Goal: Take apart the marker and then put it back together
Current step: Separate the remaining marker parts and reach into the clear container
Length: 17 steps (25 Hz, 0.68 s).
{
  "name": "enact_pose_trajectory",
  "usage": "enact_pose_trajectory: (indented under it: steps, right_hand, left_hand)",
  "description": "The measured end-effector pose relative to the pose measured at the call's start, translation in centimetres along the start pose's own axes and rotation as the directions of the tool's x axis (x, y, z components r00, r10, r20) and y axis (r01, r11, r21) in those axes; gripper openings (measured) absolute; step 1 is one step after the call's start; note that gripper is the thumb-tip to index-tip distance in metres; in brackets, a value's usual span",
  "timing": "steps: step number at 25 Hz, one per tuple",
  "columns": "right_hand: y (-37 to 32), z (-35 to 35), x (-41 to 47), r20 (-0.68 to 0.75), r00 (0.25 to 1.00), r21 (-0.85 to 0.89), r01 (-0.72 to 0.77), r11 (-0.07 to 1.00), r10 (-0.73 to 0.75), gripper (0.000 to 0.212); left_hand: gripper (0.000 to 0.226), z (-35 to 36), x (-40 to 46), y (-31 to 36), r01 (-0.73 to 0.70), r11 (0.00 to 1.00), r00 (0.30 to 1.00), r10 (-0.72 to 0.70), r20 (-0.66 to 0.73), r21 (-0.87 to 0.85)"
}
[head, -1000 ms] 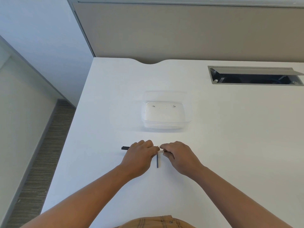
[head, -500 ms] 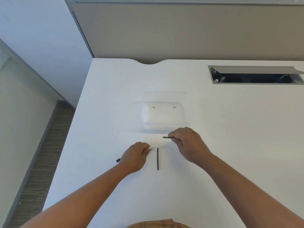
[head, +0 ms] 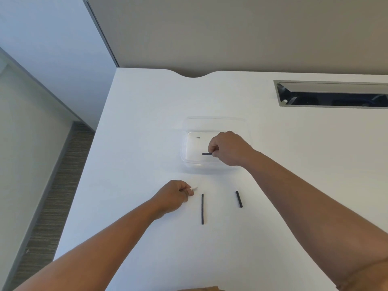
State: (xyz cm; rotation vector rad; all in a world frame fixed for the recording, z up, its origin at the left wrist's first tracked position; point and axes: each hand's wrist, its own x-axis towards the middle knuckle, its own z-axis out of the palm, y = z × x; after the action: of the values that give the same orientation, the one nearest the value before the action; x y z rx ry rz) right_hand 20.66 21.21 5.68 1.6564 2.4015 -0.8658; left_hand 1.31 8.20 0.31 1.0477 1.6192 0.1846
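The marker is in pieces on the white desk [head: 294, 164]. My right hand [head: 227, 148] hovers over a clear plastic container [head: 186, 127] and pinches a short black marker piece [head: 206, 153] that points left. My left hand [head: 173, 196] rests on the desk, fingers closed around the marker body, whose whitish end [head: 194, 188] pokes out to the right. A long thin black rod [head: 202, 208] lies on the desk just right of my left hand. A shorter, thicker black piece [head: 239, 199] lies further right.
A grey cable slot [head: 331, 93] is set into the desk at the back right. A beige partition rises behind the desk. The desk's left edge drops to carpeted floor. Small dark specks sit inside the container.
My right hand has carried the short black piece away from my left hand and up over the container. My left hand stayed near the rod. A second black piece now shows on the desk.
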Motion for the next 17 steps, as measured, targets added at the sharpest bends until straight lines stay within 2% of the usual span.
enact_pose_trajectory:
  steps: [4,8,13,17]
  right_hand:
    - [0.0,0.4,1.7,0.064,0.998,-0.015,0.025,1.0,-0.024,0.016]
    - [0.7,1.0,1.8,0.062,0.998,-0.008,0.019,1.0,-0.018,0.022]
    - [0.9,0.9,0.8,-0.051,0.998,0.11,0.03,0.994,-0.024,0.024]
    - [0.3,0.8,-1.1,-0.203,0.979,0.223,0.078,0.972,-0.032,0.021]
  left_hand:
    - [0.024,0.2,0.2,-0.2,0.001,1.0,1.0,-0.001,-0.014,0.006]
    - [0.024,0.3,0.5,-0.4,-0.002,0.999,0.999,0.003,-0.035,0.036]
    - [0.022,0.6,0.5,-0.5,-0.006,0.998,0.999,0.009,-0.054,0.059]
    - [0.021,0.6,0.3,-0.3,-0.011,0.998,0.998,0.014,-0.061,0.058]
